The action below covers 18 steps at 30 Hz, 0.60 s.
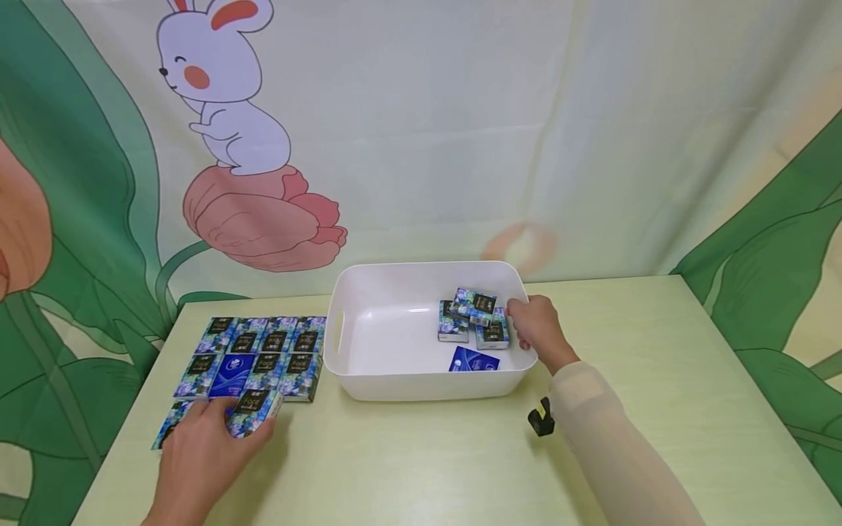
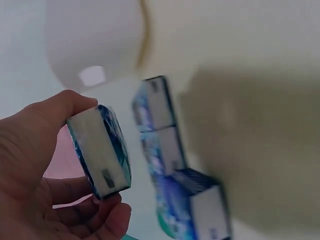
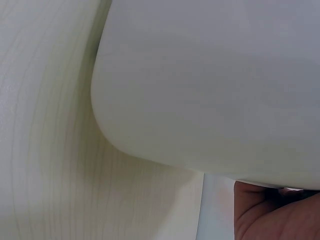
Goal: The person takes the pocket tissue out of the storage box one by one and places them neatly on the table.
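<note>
My left hand pinches a small tissue pack, blue floral with a black label, between thumb and fingers. In the left wrist view, the held pack shows its pale end, apart from the packs beyond it. Rows of similar tissue packs lie at the table's left; one shows a plain blue face. My right hand grips the right end of a white plastic bin at its rim. Inside, toward the right, lie three floral tissue packs and a blue one.
The pale wood-grain table reaches back to a printed curtain. A small black object shows beside my right sleeve. The bin stands close to the right edge of the pack rows.
</note>
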### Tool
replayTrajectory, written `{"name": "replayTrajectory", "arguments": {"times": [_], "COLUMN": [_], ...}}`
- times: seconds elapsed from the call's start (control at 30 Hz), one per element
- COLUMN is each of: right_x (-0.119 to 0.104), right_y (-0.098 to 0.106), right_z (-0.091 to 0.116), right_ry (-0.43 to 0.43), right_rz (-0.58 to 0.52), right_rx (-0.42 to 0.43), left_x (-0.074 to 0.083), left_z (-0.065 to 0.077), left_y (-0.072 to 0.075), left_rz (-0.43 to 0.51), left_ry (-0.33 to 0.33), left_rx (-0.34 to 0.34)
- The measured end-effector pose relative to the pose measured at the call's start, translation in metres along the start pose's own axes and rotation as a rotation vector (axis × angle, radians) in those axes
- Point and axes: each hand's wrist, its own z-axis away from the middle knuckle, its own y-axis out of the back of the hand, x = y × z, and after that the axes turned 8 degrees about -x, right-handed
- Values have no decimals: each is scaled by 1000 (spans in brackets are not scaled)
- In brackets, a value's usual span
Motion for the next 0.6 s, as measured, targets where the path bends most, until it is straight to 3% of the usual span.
{"name": "replayTrajectory", "arguments": {"times": [0.17, 0.33, 0.5, 0.6], "right_x": [1, 0, 0, 0], "right_y": [0, 0, -1, -1], "right_z": [-1, -1, 0, 1], "right_ry": [4, -8, -14, -13], "right_rz": [-3, -8, -10, -8], "right_rx": [0, 2, 8, 6], "left_x": [-16, -21, -17, -11], "left_z": [-5, -8, -12, -11], "left_y": [-25, -40, -46, -43], "left_rz": [-77, -124, -160, -153], "left_ry": [34, 47, 80, 52], "left_rx": [-32, -36, -51, -5]}}
